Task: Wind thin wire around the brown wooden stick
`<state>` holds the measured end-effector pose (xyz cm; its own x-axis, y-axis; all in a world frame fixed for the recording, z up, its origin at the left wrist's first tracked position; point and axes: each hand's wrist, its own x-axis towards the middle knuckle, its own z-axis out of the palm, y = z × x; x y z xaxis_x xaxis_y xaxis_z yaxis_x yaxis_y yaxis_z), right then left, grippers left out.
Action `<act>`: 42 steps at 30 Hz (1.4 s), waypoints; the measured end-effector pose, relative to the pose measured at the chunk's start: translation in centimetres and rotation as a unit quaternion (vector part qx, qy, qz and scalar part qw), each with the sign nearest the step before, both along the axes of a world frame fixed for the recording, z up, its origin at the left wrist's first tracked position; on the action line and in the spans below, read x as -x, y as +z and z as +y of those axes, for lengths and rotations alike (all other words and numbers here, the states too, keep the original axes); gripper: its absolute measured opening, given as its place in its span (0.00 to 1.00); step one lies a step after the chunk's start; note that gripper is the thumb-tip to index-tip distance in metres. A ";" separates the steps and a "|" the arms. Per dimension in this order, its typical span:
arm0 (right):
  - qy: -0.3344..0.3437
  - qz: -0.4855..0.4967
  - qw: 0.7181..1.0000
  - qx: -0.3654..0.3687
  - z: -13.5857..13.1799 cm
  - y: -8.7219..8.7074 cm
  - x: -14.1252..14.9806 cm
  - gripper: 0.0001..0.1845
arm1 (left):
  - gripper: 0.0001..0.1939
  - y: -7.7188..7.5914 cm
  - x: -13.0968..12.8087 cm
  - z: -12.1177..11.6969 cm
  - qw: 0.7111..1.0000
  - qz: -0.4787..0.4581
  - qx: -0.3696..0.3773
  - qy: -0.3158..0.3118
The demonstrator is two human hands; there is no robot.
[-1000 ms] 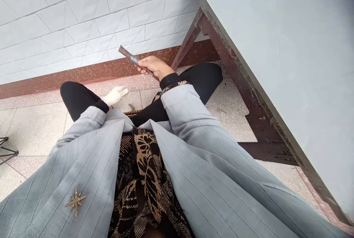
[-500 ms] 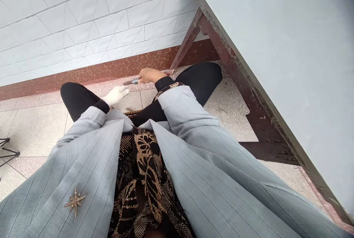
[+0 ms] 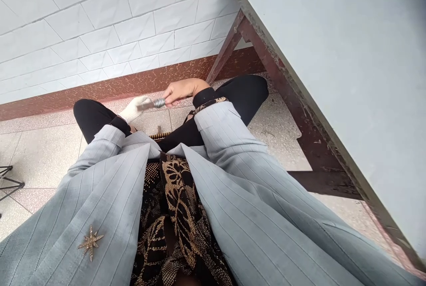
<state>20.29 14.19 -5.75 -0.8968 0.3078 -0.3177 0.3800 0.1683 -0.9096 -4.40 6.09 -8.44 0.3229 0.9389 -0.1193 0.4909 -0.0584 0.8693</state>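
Note:
My right hand point(image 3: 181, 91) is bare and closed around one end of a short tool point(image 3: 159, 103) with a silver, ribbed, wire-like wrapping. From the wrapping, the tool's flat grey-brown blade point(image 3: 145, 105) points left and lies across the fingers of my left hand point(image 3: 131, 109). My left hand wears a white knit glove. Its fingers are bent behind the blade; whether they pinch something small is hidden. Both hands are held low between my knees, above the tiled floor point(image 3: 148, 122).
Below my hands shows the dark gold-trimmed rim of something point(image 3: 159, 135), partly covered by my jacket. A large pale tabletop point(image 3: 333, 55) on a brown frame point(image 3: 266, 51) fills the right side. A white tiled wall point(image 3: 133, 20) stands ahead. Thin black metal legs point(image 3: 11, 184) are at far left.
My right hand has turned slightly, and the tool's blade has come against the gloved fingers. My left hand has risen a little and its fingers are more bent.

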 end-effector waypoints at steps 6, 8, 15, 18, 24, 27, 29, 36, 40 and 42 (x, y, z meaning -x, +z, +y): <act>-0.295 0.172 0.940 -0.017 -0.3 0.3 -0.2 0.20 | 0.22 -1.3 -0.8 -1.3 0.998 -0.051 0.034 -0.032; -0.346 0.153 0.926 -0.019 -0.2 0.0 0.2 0.20 | 0.21 -1.4 -0.9 -1.3 0.998 -0.040 0.023 -0.032; -0.363 0.074 0.927 -0.054 0.9 -1.0 1.0 0.22 | 0.18 -1.4 -0.7 -1.0 0.998 0.040 -0.038 -0.042; -0.390 0.010 0.914 -0.114 1.2 -1.3 1.2 0.20 | 0.18 -1.1 -1.0 -1.1 0.993 0.097 -0.049 -0.044; -0.315 -0.185 0.888 -0.278 0.4 -0.8 1.7 0.11 | 0.13 0.6 -0.8 -0.6 0.965 0.238 -0.105 -0.042; -0.214 -0.227 0.901 -0.301 0.3 -0.7 1.7 0.09 | 0.13 1.4 -0.2 -0.2 0.953 0.276 -0.119 -0.028; -0.150 -0.249 0.920 -0.265 0.4 -0.9 1.6 0.08 | 0.13 2.0 0.0 0.0 0.949 0.293 -0.117 -0.026; -0.017 -0.238 0.969 -0.057 -0.3 -0.4 1.4 0.14 | 0.12 2.7 0.1 0.4 0.961 0.235 -0.142 -0.042; 0.009 -0.138 0.990 -0.017 -0.4 0.7 0.6 0.17 | 0.14 2.3 0.7 0.9 0.977 0.171 -0.127 -0.026; 0.000 -0.065 0.997 -0.030 -0.3 1.1 0.0 0.15 | 0.14 1.7 1.0 0.7 0.987 0.119 -0.105 -0.023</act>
